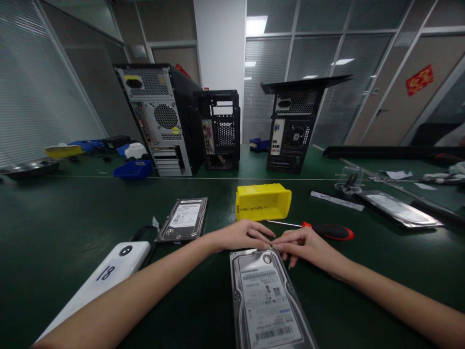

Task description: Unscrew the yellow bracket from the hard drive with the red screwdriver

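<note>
A silver hard drive with a white label lies in front of me, its near end cut off by the bottom of the view. At its far edge, my left hand is closed on the drive, fingers reaching toward the far right corner. There, the fingertips of my right hand are pinched together, almost meeting the left ones. Whatever sits between the right fingertips is too small to make out. Just beyond both hands are a red-and-black screwdriver and a yellow bin tipped on its side.
Another hard drive lies left, near a white power bank marked 18. A third drive lies right, by a clear cup. Computer cases stand along the back. A blue bin and metal bowl are left.
</note>
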A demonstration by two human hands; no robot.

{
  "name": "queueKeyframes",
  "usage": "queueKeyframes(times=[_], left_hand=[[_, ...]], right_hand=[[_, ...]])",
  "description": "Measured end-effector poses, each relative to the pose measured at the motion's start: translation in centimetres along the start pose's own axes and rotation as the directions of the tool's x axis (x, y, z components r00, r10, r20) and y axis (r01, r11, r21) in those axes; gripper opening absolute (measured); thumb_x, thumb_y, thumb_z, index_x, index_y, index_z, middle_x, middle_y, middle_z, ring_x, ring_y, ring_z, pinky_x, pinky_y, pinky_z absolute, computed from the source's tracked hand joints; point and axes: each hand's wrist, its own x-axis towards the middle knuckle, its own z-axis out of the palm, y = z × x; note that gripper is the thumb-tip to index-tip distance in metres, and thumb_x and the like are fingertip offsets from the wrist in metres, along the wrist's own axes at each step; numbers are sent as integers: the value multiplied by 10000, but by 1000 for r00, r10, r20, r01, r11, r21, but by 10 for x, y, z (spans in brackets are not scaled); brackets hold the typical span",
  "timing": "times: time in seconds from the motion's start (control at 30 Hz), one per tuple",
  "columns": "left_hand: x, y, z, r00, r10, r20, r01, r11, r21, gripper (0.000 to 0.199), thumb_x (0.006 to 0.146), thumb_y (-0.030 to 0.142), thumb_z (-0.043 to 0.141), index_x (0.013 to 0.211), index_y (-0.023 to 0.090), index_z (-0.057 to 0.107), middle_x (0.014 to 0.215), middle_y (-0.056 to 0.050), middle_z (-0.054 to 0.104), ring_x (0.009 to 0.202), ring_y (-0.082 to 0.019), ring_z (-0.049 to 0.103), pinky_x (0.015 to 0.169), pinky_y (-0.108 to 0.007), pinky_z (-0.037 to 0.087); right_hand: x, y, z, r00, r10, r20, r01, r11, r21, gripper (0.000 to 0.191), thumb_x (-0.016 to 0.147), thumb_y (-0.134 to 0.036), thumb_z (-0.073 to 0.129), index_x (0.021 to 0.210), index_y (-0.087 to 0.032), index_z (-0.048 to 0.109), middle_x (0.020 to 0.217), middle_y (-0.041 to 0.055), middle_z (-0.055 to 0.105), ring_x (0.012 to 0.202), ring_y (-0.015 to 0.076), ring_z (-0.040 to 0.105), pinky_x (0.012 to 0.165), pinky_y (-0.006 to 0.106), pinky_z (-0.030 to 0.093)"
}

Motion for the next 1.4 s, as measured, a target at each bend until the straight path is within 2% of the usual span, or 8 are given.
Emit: queueKeyframes(times=[0.27, 0.5, 0.67, 0.87, 1.03, 1.17, 1.4], left_hand=[[0, -2, 5, 999, -29, -46, 27, 999, -39, 521, 781, 291, 664, 1257, 124, 537, 1116, -145, 681, 984, -229, 646, 822, -347, 483], [-3, 3, 8, 997, -28, -69, 28, 1000, 1, 516, 800, 284, 644, 1270, 110, 520, 1126, -159, 673, 968, -232, 652, 794, -339, 490], [-3, 2, 9, 996, -16, -87, 14, 1000, -26, 573, 796, 263, 654, 1319, 115, 470, 1108, -168, 679, 945, -236, 661, 774, -338, 489], [-2, 1, 11, 995, -42, -95, 36, 997, -62, 578, 793, 256, 653, 1324, 126, 465, 1073, -151, 697, 898, -223, 672, 723, -309, 488], [-3, 5, 12, 993, -56, -103, 46, 994, -97, 593, 781, 225, 660, 1325, 104, 459, 1078, -167, 691, 907, -228, 667, 743, -323, 490], [-2, 4, 12, 994, -57, -96, 42, 988, -148, 619, 772, 175, 656, 1346, 114, 432, 1089, -170, 686, 886, -216, 669, 749, -328, 492], [2, -6, 10, 997, 22, -71, -33, 988, -150, 618, 780, 161, 642, 1355, 129, 419, 1118, -172, 672, 920, -214, 658, 778, -343, 493]], right_hand=[[-1, 5, -3, 999, -24, 42, 24, 1000, -2, 305, 774, -358, 654, 1001, -169, 726, 801, 40, 649, 674, 96, 608, 575, 214, 557], [0, 8, -4, 999, -10, 42, 11, 1000, -6, 353, 795, -372, 631, 1073, -164, 697, 749, 34, 653, 652, 101, 610, 584, 234, 555], [-1, 7, -4, 998, -24, 51, 24, 1000, -9, 344, 809, -362, 618, 1075, -158, 695, 785, 38, 634, 683, 96, 603, 581, 211, 554], [-3, 7, -1, 996, -77, 35, 79, 996, -30, 280, 827, -351, 599, 1037, -206, 714, 809, 20, 573, 668, 88, 584, 567, 220, 547], [-6, 9, 2, 990, -141, 16, 142, 981, -129, 287, 862, -368, 553, 1052, -223, 711, 859, 27, 544, 621, 66, 557, 535, 203, 511], [-7, 9, 2, 977, -210, 26, 210, 948, -239, 298, 882, -381, 525, 1095, -256, 692, 866, 27, 524, 665, 81, 531, 536, 195, 488], [-13, 5, 4, 970, -240, 35, 238, 913, -330, 322, 918, -373, 470, 1176, -286, 642, 854, 25, 505, 686, 102, 486, 558, 222, 422]])
